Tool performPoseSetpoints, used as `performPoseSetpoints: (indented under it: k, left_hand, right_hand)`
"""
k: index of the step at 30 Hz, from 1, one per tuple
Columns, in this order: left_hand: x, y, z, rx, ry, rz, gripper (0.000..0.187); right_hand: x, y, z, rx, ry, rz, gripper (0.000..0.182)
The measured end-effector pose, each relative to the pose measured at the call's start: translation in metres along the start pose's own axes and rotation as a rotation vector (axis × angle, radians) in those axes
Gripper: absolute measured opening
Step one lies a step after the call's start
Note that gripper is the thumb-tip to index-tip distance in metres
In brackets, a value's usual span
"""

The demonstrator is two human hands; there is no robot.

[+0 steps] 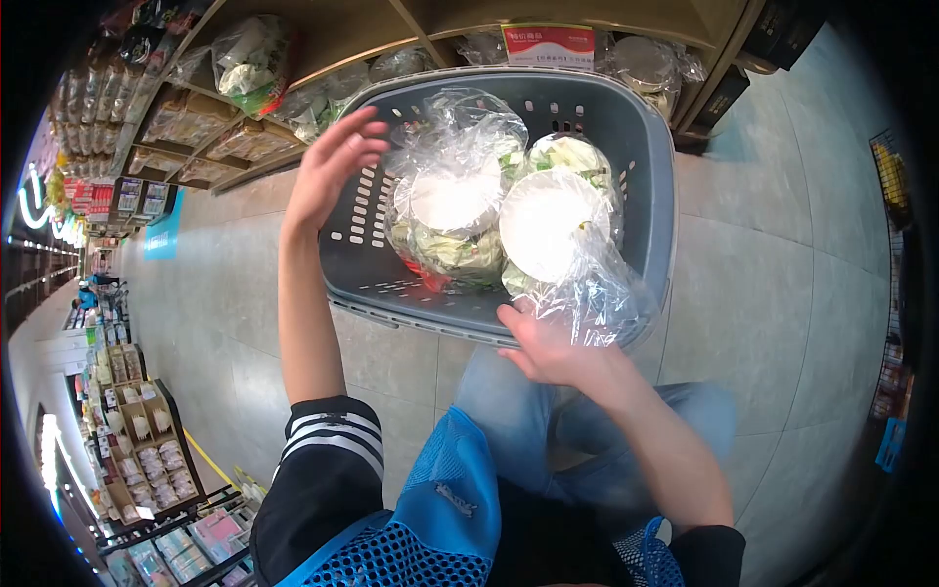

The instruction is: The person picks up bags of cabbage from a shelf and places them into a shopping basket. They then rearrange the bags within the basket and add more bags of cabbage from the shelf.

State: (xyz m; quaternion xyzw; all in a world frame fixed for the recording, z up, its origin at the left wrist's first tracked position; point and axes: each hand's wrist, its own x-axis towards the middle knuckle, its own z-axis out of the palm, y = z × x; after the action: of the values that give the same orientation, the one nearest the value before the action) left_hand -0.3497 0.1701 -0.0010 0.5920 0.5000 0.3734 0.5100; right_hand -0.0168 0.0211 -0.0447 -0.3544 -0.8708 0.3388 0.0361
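Observation:
A grey plastic basket (pixel 657 196) with slotted sides holds clear plastic bags of leafy greens. In its left part lies one bag of greens (pixel 455 249) with a white round piece on top. Beside it, to the right, another bag (pixel 567 155) has a white disc (pixel 553 225) over it. My left hand (pixel 337 166) is raised at the basket's left rim, fingers apart, holding nothing. At the near right rim, my right hand (pixel 548 347) has its thumb and a finger apart, next to the loose clear plastic; its other fingers are hidden.
Wooden shelves (pixel 333 39) with bagged vegetables stand beyond the basket, with a red and white sign (pixel 550 46). More display racks (pixel 147 440) line the left. Grey tiled floor (pixel 753 313) lies around. Black wire racks (pixel 890 196) stand at the far right.

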Motion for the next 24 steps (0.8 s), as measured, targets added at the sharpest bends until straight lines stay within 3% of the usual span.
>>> performPoseSetpoints:
  k: [2,5,8,12,19,21,24]
  left_hand:
    - [0.005,-0.021,-0.020,0.134,0.316,0.015,0.054]
    - [-0.007,-0.079,-0.061,1.251,0.601,0.143,0.052]
    - [-0.040,-0.105,-0.052,1.193,0.612,-0.140,0.051]
    - [-0.053,-0.103,-0.061,1.096,0.575,-0.304,0.050]
    - [-0.057,-0.113,-0.074,1.003,0.567,-0.277,0.049]
    - [-0.059,-0.118,-0.082,0.942,0.565,-0.276,0.050]
    - [-0.064,-0.111,-0.079,1.009,0.594,-0.388,0.054]
  right_hand:
    - [0.001,0.002,0.003,-0.004,0.005,-0.003,0.032]
    - [0.001,0.003,0.005,-0.006,0.022,-0.014,0.031]
    - [0.000,0.000,0.005,-0.012,0.044,-0.026,0.031]
    - [0.004,-0.001,0.010,-0.082,0.095,-0.081,0.032]
    - [0.008,0.009,0.016,-0.182,0.212,-0.186,0.035]
    - [0.013,0.014,0.015,-0.153,0.117,-0.189,0.036]
    - [0.014,0.013,0.007,-0.094,0.148,-0.194,0.028]
